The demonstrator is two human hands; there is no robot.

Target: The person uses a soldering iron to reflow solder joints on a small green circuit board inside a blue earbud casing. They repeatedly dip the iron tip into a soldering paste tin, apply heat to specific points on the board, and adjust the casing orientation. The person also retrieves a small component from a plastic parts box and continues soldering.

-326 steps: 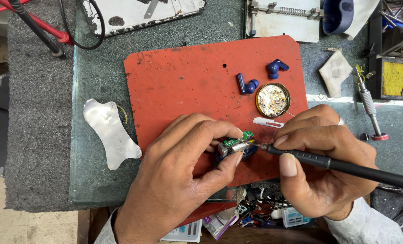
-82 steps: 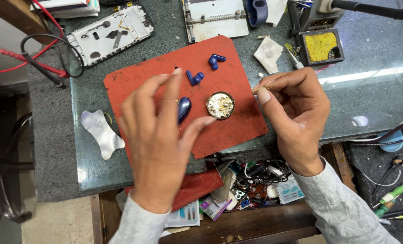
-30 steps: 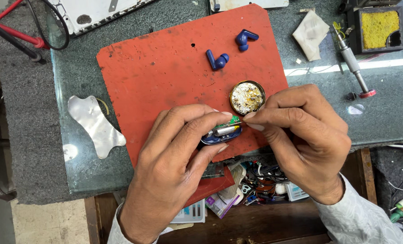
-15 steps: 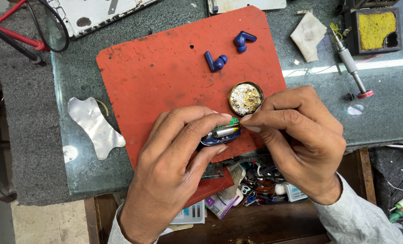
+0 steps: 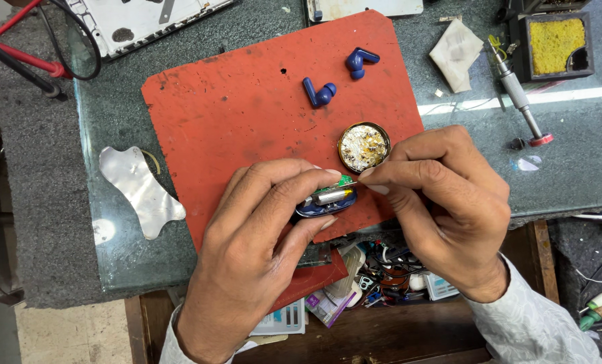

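Blue opened earbud case — silver cell and green board inside — pinched in left hand at the red mat's near edge. Right hand pinches a thin wire touching the board; round tin of residue sits just beyond.

A small blue earbud case lies opened over the lower edge of the red mat — a silver cylindrical cell and a bit of green circuit board exposed on top, held tilted between fingers.
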